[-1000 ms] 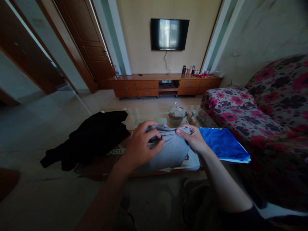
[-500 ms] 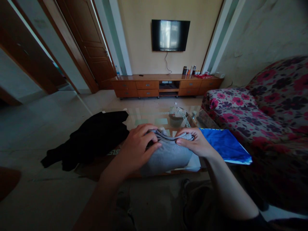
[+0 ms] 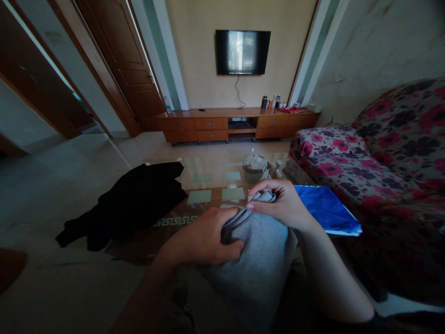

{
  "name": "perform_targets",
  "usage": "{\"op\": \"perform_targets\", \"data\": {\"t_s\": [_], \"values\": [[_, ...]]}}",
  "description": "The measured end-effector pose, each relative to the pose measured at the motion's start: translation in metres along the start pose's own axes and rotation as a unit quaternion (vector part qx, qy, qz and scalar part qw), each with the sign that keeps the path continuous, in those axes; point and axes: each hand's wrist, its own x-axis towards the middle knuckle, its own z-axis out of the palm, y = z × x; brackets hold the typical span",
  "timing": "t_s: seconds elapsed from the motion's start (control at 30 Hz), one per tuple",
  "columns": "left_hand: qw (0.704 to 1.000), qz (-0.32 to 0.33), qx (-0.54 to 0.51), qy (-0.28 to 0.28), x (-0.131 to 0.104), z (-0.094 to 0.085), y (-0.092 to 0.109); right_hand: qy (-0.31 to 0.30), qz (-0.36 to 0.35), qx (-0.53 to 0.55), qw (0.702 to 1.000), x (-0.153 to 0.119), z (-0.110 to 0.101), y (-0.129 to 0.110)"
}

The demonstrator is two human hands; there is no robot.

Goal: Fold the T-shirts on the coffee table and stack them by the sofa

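Note:
A grey cloth garment (image 3: 260, 250), its exact kind unclear, hangs in folds between my two hands at the near side of the glass table. My left hand (image 3: 208, 236) grips its gathered edge, thumb on the near side and fingers behind. Higher up and to the right, my right hand (image 3: 278, 199) pinches the same folded edge between thumb and fingers. The lower part of the cloth drops toward my lap. On the table's left lies a crumpled black garment (image 3: 132, 199). A folded blue cloth (image 3: 323, 208) rests to the right of my right hand.
The glass coffee table (image 3: 205, 169) carries a bowl (image 3: 253, 172) with crumpled white paper and a small glass item near its far right. A floral sofa (image 3: 382, 153) stands to the right. Beyond are a wooden TV cabinet (image 3: 212, 124) and a wall television (image 3: 242, 52).
The grey garment has been lifted off the table and drawn toward me, and its gathered edge now slants. My left hand has moved lower, while my right hand keeps its pinch.

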Motion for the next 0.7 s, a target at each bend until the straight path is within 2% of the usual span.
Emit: {"op": "perform_targets", "data": {"t_s": [0.1, 0.2, 0.27, 0.33, 0.4, 0.43, 0.5, 0.57, 0.63, 0.7], "values": [[1.000, -0.016, -0.019, -0.010, 0.004, 0.003, -0.004, 0.018, -0.002, -0.025, 1.000, 0.003, 0.003, 0.005], [0.997, -0.028, -0.075, 0.003, 0.008, 0.006, -0.010, 0.030, 0.000, -0.045, 0.999, 0.006, 0.007, 0.010], [0.988, -0.042, -0.146, 0.015, 0.011, 0.007, -0.014, 0.070, -0.006, -0.050, 0.996, 0.008, 0.009, 0.015], [0.973, -0.070, -0.217, 0.029, 0.012, 0.005, -0.018, 0.142, -0.012, -0.054, 0.988, 0.009, 0.009, 0.018], [0.958, -0.104, -0.258, 0.069, 0.012, 0.000, -0.020, 0.196, 0.011, -0.052, 0.979, 0.007, 0.009, 0.019], [0.951, -0.117, -0.266, 0.102, 0.011, -0.003, -0.019, 0.197, 0.039, -0.039, 0.979, 0.004, 0.009, 0.017], [0.939, -0.134, -0.264, 0.178, 0.008, -0.007, -0.016, 0.137, 0.121, 0.024, 0.983, -0.001, 0.011, 0.011], [0.930, -0.126, -0.255, 0.234, 0.006, -0.006, -0.008, 0.026, 0.206, 0.131, 0.969, -0.006, 0.016, 0.003], [0.933, -0.097, -0.259, 0.232, 0.005, -0.001, 0.002, -0.068, 0.262, 0.232, 0.934, -0.007, 0.023, -0.004], [0.944, -0.059, -0.271, 0.181, 0.005, 0.007, 0.012, -0.117, 0.290, 0.296, 0.902, -0.005, 0.028, -0.007]]}}
